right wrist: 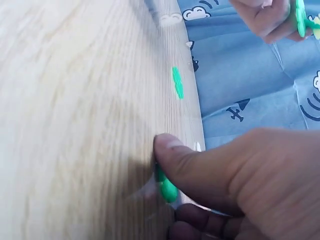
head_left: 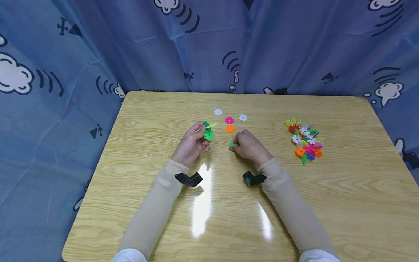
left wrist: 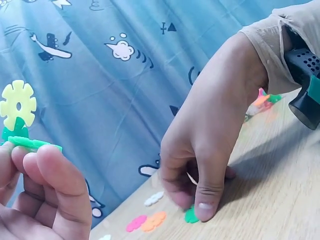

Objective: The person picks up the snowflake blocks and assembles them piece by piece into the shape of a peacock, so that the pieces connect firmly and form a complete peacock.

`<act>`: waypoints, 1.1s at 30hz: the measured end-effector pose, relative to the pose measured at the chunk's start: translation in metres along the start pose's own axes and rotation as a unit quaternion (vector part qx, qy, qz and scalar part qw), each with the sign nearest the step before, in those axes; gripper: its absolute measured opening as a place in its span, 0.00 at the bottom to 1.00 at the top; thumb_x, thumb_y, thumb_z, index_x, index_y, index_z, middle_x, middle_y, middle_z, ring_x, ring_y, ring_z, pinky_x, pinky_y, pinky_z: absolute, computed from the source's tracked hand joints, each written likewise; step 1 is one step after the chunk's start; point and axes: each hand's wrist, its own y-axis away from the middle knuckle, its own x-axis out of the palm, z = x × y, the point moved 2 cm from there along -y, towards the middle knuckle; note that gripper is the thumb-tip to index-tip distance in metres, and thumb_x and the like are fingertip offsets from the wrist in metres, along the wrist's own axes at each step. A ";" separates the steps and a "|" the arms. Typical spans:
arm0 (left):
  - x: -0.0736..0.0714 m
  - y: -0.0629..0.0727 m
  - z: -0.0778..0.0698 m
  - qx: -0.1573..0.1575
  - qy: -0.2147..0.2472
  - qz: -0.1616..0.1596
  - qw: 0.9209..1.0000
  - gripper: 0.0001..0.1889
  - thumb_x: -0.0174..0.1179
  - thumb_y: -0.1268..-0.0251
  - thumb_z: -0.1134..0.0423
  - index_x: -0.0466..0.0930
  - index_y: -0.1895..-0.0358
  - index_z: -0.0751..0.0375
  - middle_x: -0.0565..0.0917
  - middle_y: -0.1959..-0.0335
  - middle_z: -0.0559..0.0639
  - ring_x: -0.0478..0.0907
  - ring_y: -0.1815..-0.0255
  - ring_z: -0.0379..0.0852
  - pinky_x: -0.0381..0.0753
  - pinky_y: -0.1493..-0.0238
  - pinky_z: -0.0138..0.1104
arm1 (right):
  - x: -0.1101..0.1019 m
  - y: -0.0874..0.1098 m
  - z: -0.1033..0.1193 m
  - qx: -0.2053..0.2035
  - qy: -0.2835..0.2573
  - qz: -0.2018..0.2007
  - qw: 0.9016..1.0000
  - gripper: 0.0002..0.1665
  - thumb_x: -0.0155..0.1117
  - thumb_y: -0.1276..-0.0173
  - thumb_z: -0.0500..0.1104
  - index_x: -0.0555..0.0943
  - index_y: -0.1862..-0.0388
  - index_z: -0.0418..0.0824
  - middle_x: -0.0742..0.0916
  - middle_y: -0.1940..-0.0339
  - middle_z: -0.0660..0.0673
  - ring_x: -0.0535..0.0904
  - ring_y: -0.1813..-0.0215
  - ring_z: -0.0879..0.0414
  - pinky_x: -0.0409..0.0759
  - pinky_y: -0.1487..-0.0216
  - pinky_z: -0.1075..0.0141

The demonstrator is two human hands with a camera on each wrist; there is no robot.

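My left hand (head_left: 191,145) pinches a small joined cluster of plastic flower-shaped discs above the table. This has a green disc (head_left: 208,135) and a pale yellow disc (left wrist: 18,106) standing up from it. Low at the tabletop, my right hand (head_left: 250,146) has its thumb and fingers on another green flower disc (left wrist: 191,215), partly hidden by the thumb. Just beyond the hands lie a pink disc (head_left: 229,120), an orange disc (head_left: 230,129) and two white discs (head_left: 217,112).
A pile of mixed-colour flower discs (head_left: 307,143) lies to the right on the wooden table (head_left: 147,116). In the right wrist view a further green shape (right wrist: 178,83) shows on the tabletop. A blue patterned curtain (head_left: 209,43) hangs behind the far edge.
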 end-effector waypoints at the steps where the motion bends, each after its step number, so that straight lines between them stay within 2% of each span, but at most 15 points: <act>1: 0.000 0.000 0.000 0.000 0.000 0.000 1.000 0.11 0.41 0.16 0.62 0.72 0.61 0.51 0.79 0.70 0.44 0.68 0.76 0.38 0.72 0.74 0.28 | 0.000 0.000 0.000 0.003 0.001 -0.002 1.000 0.19 0.69 0.30 0.45 0.78 0.52 0.31 0.78 0.55 0.38 0.71 0.56 0.48 0.73 0.55 0.60; 4: -0.001 0.000 0.000 0.001 0.002 -0.002 1.000 0.11 0.41 0.16 0.62 0.72 0.60 0.51 0.78 0.70 0.45 0.68 0.76 0.38 0.72 0.74 0.28 | -0.002 0.001 0.003 0.024 0.004 -0.007 1.000 0.22 0.70 0.30 0.46 0.78 0.49 0.30 0.80 0.56 0.38 0.73 0.58 0.48 0.75 0.57 0.60; 6: -0.001 0.001 0.001 0.001 0.004 -0.002 1.000 0.11 0.41 0.16 0.62 0.72 0.60 0.51 0.78 0.70 0.45 0.68 0.76 0.38 0.72 0.74 0.28 | -0.003 0.003 0.005 0.036 0.016 -0.006 0.999 0.19 0.70 0.31 0.47 0.81 0.56 0.32 0.80 0.62 0.40 0.74 0.63 0.49 0.73 0.63 0.63; 8: -0.001 0.001 0.001 0.000 0.005 -0.002 1.000 0.11 0.41 0.16 0.62 0.72 0.60 0.52 0.79 0.70 0.45 0.69 0.76 0.38 0.73 0.75 0.28 | -0.005 0.005 0.007 0.043 0.023 -0.004 0.999 0.15 0.70 0.32 0.47 0.81 0.68 0.35 0.78 0.71 0.43 0.73 0.69 0.51 0.69 0.70 0.65; 11: -0.001 0.001 0.002 -0.001 0.010 -0.001 1.000 0.10 0.41 0.16 0.61 0.72 0.59 0.52 0.79 0.70 0.45 0.70 0.76 0.38 0.73 0.75 0.28 | -0.007 0.007 0.008 0.046 0.026 -0.011 0.999 0.18 0.66 0.33 0.45 0.74 0.80 0.39 0.71 0.79 0.47 0.69 0.77 0.53 0.63 0.75 0.66; 13: -0.001 0.001 0.002 0.000 0.011 0.000 1.000 0.10 0.41 0.16 0.61 0.73 0.59 0.52 0.79 0.71 0.45 0.71 0.76 0.38 0.73 0.75 0.28 | -0.008 0.007 0.008 0.044 0.023 -0.027 0.998 0.18 0.61 0.33 0.43 0.71 0.82 0.41 0.68 0.81 0.49 0.66 0.78 0.54 0.62 0.76 0.66; 16: -0.002 0.000 0.003 0.000 0.014 0.000 1.000 0.10 0.42 0.16 0.60 0.73 0.58 0.52 0.79 0.71 0.45 0.71 0.76 0.38 0.73 0.75 0.28 | -0.008 0.006 0.009 0.030 0.007 -0.052 0.998 0.14 0.58 0.30 0.41 0.74 0.77 0.39 0.70 0.80 0.48 0.67 0.77 0.55 0.63 0.75 0.66; 18: -0.003 0.000 0.003 0.002 0.015 -0.001 1.000 0.10 0.42 0.16 0.60 0.72 0.59 0.52 0.79 0.72 0.45 0.71 0.76 0.38 0.73 0.76 0.28 | -0.007 0.004 0.012 0.005 -0.032 -0.057 0.998 0.10 0.58 0.27 0.40 0.79 0.68 0.37 0.75 0.77 0.47 0.70 0.74 0.54 0.66 0.73 0.66; 19: -0.003 0.001 0.003 0.001 0.017 -0.002 1.000 0.10 0.42 0.16 0.60 0.72 0.59 0.52 0.79 0.72 0.45 0.71 0.76 0.38 0.73 0.76 0.28 | -0.006 0.004 0.014 -0.011 -0.070 -0.056 0.996 0.08 0.59 0.26 0.40 0.81 0.62 0.35 0.78 0.75 0.45 0.73 0.74 0.53 0.70 0.72 0.66; 21: -0.003 0.001 0.003 0.001 0.019 -0.004 1.000 0.10 0.42 0.16 0.60 0.72 0.59 0.52 0.79 0.72 0.45 0.72 0.76 0.38 0.74 0.76 0.28 | -0.006 0.005 0.020 -0.047 -0.162 -0.048 0.985 0.10 0.61 0.25 0.40 0.82 0.53 0.34 0.85 0.69 0.41 0.82 0.69 0.50 0.81 0.68 0.64; 23: -0.003 0.001 0.002 0.001 0.022 -0.006 1.000 0.10 0.42 0.16 0.60 0.72 0.58 0.52 0.79 0.72 0.45 0.73 0.75 0.38 0.75 0.76 0.28 | -0.006 0.007 0.027 -0.083 -0.247 -0.043 0.964 0.12 0.62 0.25 0.39 0.82 0.49 0.34 0.89 0.62 0.37 0.87 0.64 0.45 0.88 0.62 0.58; 25: -0.003 0.000 0.002 0.003 0.025 -0.008 1.000 0.10 0.42 0.16 0.60 0.72 0.57 0.52 0.78 0.72 0.44 0.74 0.75 0.38 0.76 0.76 0.28 | -0.007 0.011 0.034 -0.107 -0.308 -0.045 0.944 0.11 0.63 0.26 0.38 0.81 0.49 0.33 0.89 0.59 0.34 0.88 0.58 0.40 0.89 0.57 0.51; 26: -0.003 0.000 0.002 0.004 0.027 -0.009 1.000 0.09 0.42 0.16 0.60 0.73 0.56 0.51 0.78 0.71 0.44 0.74 0.75 0.38 0.76 0.76 0.27 | -0.008 0.012 0.037 -0.114 -0.321 -0.048 0.939 0.10 0.63 0.26 0.37 0.81 0.50 0.34 0.89 0.58 0.33 0.88 0.56 0.38 0.89 0.56 0.49; 28: -0.003 0.000 0.001 0.007 0.030 -0.012 0.999 0.09 0.42 0.16 0.60 0.73 0.55 0.52 0.78 0.71 0.44 0.74 0.75 0.37 0.77 0.76 0.27 | -0.009 0.014 0.040 -0.122 -0.331 -0.055 0.934 0.09 0.62 0.26 0.36 0.80 0.50 0.34 0.89 0.57 0.31 0.87 0.54 0.37 0.88 0.55 0.48; 33: -0.003 -0.001 0.001 0.008 0.039 -0.016 0.999 0.09 0.42 0.17 0.61 0.73 0.55 0.52 0.78 0.72 0.44 0.74 0.75 0.38 0.76 0.77 0.27 | -0.008 0.016 0.042 -0.115 -0.335 -0.058 0.933 0.08 0.60 0.25 0.35 0.78 0.51 0.33 0.89 0.57 0.31 0.88 0.53 0.37 0.89 0.55 0.49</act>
